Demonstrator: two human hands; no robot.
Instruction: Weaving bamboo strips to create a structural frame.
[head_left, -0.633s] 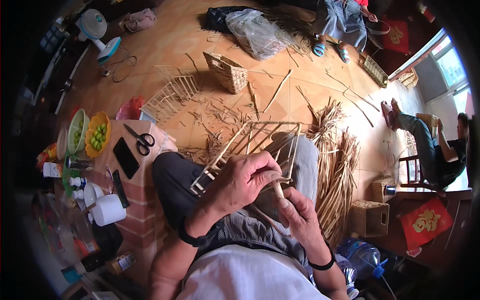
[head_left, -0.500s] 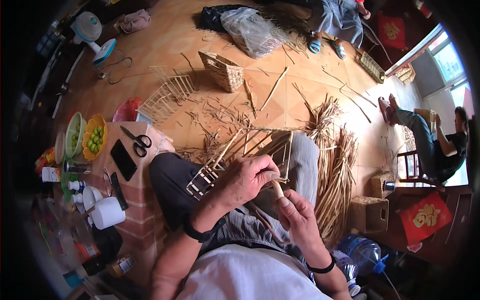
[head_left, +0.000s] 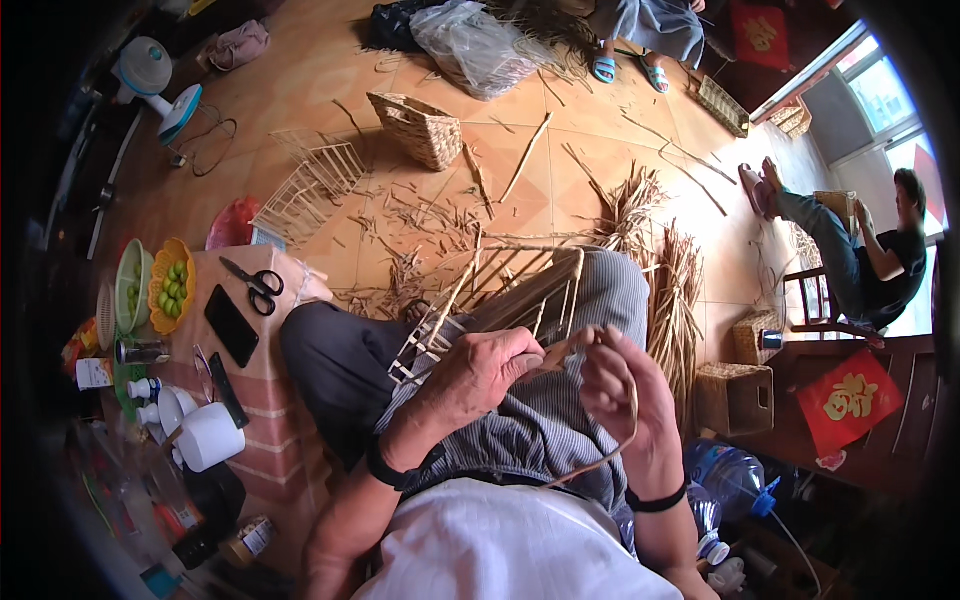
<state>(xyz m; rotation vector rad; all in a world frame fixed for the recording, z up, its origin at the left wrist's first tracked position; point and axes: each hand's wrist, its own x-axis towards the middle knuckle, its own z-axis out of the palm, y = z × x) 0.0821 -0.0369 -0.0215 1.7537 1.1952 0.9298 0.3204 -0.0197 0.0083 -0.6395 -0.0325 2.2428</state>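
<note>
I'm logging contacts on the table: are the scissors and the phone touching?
Apart. The head view shows a narrow band of table between the scissors and the phone.

Pale stick frame point(head_left: 457, 293), curved brown strip point(head_left: 619, 448)

The frame point(head_left: 530, 247) looks like thin, matt wood; the strip point(head_left: 606, 456) looks like dry plant fibre, matt too. Right, the bundle point(head_left: 677, 310) looks dry and rough; far, the basket point(head_left: 435, 142) is coarsely woven. The floor point(head_left: 300, 90) is smooth, glossy tile, the far bag point(head_left: 470, 50) crinkled, shiny plastic. Near, the shirt point(head_left: 500, 540) is matt cloth.
</note>
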